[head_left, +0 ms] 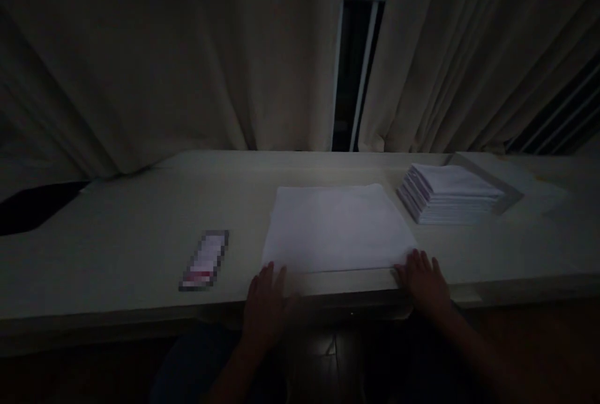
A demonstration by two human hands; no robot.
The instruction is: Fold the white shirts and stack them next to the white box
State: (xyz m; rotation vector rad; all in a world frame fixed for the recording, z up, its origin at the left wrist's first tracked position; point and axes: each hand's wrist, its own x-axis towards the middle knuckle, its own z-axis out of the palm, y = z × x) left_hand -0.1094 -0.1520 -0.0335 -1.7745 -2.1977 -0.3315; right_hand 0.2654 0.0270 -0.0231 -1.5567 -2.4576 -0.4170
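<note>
A flat white cloth point(340, 229) lies spread in a near rectangle on the pale table, its front edge close to the table's edge. At its near left corner rests my left hand point(268, 304), fingers stretched forward and the thumb side blurred. My right hand point(424, 279) touches the near right corner with its fingers apart and its thumb pointing inward along the front edge. Neither hand is closed around the cloth. To the right of the cloth stands a neat stack of folded white cloths point(454, 194).
A phone point(205, 260), its screen pixelated, lies left of the cloth on the table point(131, 241). A dark flat object point(40, 207) sits at the far left. Behind the table hang long curtains point(281, 54), parted at a window point(359, 66). The room is dim.
</note>
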